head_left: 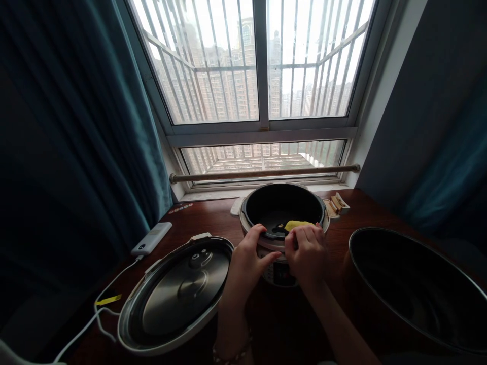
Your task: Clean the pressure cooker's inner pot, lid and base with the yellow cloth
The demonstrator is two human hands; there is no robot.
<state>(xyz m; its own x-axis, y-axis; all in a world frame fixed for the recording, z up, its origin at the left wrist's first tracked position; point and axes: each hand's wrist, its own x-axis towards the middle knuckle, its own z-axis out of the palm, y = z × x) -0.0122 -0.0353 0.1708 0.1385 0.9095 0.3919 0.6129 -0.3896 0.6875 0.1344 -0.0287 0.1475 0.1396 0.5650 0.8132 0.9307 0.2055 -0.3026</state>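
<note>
An electric cooker (276, 268) with a dark inner pot (262, 203) stands in the middle of the wooden table, its lid off. My left hand (247, 261) grips the near left of its rim, fingers curled over the edge and thumb stretched along the outside. Closed around a yellow cloth (299, 224), my right hand (308, 253) is at the near right of the rim. Part of the cloth shows above my fingers, inside the pot's edge; the rest is hidden. The round lid (186, 289) lies left of the cooker, its metal inner side up.
On the right stands a large dark pot (411, 284), close to my right forearm. A white power bank (152, 238) with a white cable (95, 317) lies at the left, near a blue curtain (125, 126). Behind the cooker are a horizontal rod (262, 174) and a barred window.
</note>
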